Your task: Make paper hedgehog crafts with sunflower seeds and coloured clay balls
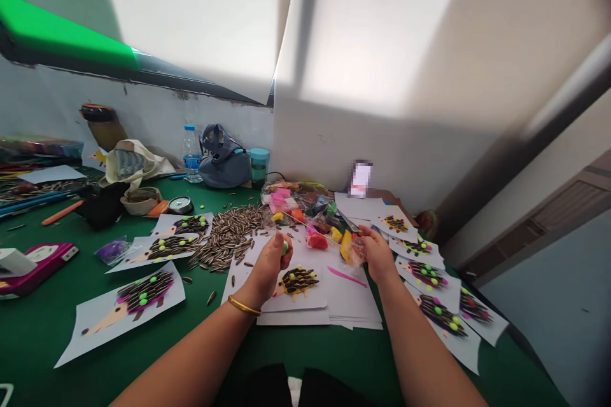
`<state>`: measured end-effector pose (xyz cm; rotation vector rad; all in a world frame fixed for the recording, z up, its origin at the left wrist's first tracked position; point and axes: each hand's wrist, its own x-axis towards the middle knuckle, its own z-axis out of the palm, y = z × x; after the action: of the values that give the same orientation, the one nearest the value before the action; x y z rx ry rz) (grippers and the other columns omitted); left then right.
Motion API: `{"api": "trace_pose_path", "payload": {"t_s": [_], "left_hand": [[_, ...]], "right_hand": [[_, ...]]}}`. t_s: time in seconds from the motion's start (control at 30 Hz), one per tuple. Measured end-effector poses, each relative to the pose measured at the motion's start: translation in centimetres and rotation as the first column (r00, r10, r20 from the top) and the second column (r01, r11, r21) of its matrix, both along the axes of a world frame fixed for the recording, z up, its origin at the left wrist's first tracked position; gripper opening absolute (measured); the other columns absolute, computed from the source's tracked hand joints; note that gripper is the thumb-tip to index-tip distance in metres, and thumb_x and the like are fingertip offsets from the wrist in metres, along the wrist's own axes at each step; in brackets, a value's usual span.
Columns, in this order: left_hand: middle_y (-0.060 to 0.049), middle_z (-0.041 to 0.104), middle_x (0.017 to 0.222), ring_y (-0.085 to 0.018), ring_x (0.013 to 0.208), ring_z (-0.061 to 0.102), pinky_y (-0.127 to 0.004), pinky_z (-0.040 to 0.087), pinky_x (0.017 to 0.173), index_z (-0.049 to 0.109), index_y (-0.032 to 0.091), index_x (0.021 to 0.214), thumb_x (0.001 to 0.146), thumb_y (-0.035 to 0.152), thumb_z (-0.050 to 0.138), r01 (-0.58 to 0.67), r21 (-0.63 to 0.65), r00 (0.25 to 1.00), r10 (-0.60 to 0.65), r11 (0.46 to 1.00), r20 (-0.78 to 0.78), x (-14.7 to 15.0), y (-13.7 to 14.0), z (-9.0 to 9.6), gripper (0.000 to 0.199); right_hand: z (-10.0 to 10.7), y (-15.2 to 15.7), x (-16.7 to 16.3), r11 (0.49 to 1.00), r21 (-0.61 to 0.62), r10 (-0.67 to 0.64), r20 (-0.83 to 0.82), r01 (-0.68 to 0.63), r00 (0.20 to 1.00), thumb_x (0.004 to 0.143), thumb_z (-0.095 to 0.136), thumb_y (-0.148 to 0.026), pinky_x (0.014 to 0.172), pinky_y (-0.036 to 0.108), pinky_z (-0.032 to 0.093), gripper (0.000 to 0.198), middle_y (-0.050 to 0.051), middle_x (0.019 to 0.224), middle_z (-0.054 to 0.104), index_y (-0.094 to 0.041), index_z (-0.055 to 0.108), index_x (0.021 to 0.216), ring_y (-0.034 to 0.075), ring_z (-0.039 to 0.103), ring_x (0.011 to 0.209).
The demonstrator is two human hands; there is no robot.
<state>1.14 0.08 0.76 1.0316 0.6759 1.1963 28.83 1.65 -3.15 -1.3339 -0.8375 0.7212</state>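
My left hand (268, 266), with a gold bangle at the wrist, is curled round a small lump of light green modelling clay (285, 247). Just below it lies a card with a seed-covered hedgehog (298, 280), dotted with yellow-green balls, on a stack of white paper (353, 310). My right hand (379, 254) is closed at the clear plastic packet of yellow clay (347, 247); its fingertips are partly hidden. A pink plastic clay knife (346, 276) rests on the paper between the hands. Red clay (317, 240) in wrapping sits behind it.
A pile of striped sunflower seeds (229, 235) spreads left of the paper. Hedgehog cards (143, 296) lie at left, with several more cards (429, 276) at right. Behind stand a water bottle (191, 156), a blue-grey bag (224, 162), a teal-lidded cup (259, 165) and a phone (360, 179).
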Motion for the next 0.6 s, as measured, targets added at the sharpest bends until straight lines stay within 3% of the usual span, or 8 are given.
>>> {"api": "trace_pose_path", "payload": {"t_s": [0.13, 0.23, 0.3, 0.4, 0.6], "left_hand": [[0.007, 0.043, 0.053, -0.006, 0.047, 0.034, -0.019, 0.026, 0.046, 0.048, 0.018, 0.073, 0.083, 0.056, 0.059, -0.036, -0.029, 0.999, 0.035, 0.999, -0.018, -0.1, 0.2, 0.0, 0.041], [0.0, 0.061, 0.077, -0.007, 0.056, 0.049, -0.02, 0.038, 0.053, 0.057, 0.018, 0.092, 0.079, 0.047, 0.068, -0.061, -0.02, 0.998, 0.06, 0.998, -0.026, 0.0, 0.3, -0.1, 0.033], [-0.003, 0.064, 0.092, -0.008, 0.062, 0.054, -0.022, 0.042, 0.058, 0.057, 0.019, 0.106, 0.074, 0.041, 0.073, -0.067, -0.019, 0.997, 0.066, 0.998, -0.038, 0.0, 0.2, -0.1, 0.041], [0.002, 0.059, 0.076, -0.006, 0.055, 0.048, -0.019, 0.037, 0.052, 0.059, 0.019, 0.107, 0.073, 0.043, 0.075, -0.061, -0.022, 0.998, 0.06, 0.998, -0.013, 0.1, 0.1, 0.0, 0.044], [0.009, 0.036, 0.052, -0.003, 0.044, 0.028, -0.016, 0.019, 0.043, 0.056, 0.016, 0.075, 0.078, 0.057, 0.066, -0.066, -0.057, 0.996, 0.069, 0.996, 0.056, 0.0, 0.5, -0.2, 0.042]], "right_hand": [[-0.3, 0.3, 0.5, 0.998, -0.03, -0.055, -0.041, 0.053, 0.998, 0.063, 0.065, -0.029, 0.056, 0.024, 0.05, 0.044, 0.004, 0.096, 0.063, -0.021, 0.067, 0.106, 0.015, 0.061, 0.073], [-0.5, 0.7, 1.5, 0.994, 0.041, -0.096, -0.064, 0.099, 0.993, 0.063, 0.068, -0.031, 0.067, 0.026, 0.055, 0.042, 0.005, 0.102, 0.063, -0.02, 0.066, 0.104, 0.018, 0.064, 0.088], [-0.7, 0.9, 2.3, 0.99, 0.08, -0.11, -0.102, 0.118, 0.989, 0.063, 0.069, -0.032, 0.071, 0.026, 0.056, 0.043, 0.005, 0.102, 0.063, -0.02, 0.064, 0.104, 0.019, 0.065, 0.093], [-1.1, 1.1, 3.0, 0.984, 0.102, -0.132, -0.117, 0.145, 0.984, 0.062, 0.069, -0.031, 0.073, 0.027, 0.058, 0.042, 0.003, 0.099, 0.064, -0.02, 0.064, 0.102, 0.018, 0.066, 0.093], [-1.7, 1.4, 3.2, 0.982, 0.091, -0.159, -0.051, 0.163, 0.986, 0.062, 0.062, -0.025, 0.074, 0.029, 0.058, 0.042, 0.003, 0.095, 0.067, -0.02, 0.065, 0.103, 0.018, 0.066, 0.09]]}}
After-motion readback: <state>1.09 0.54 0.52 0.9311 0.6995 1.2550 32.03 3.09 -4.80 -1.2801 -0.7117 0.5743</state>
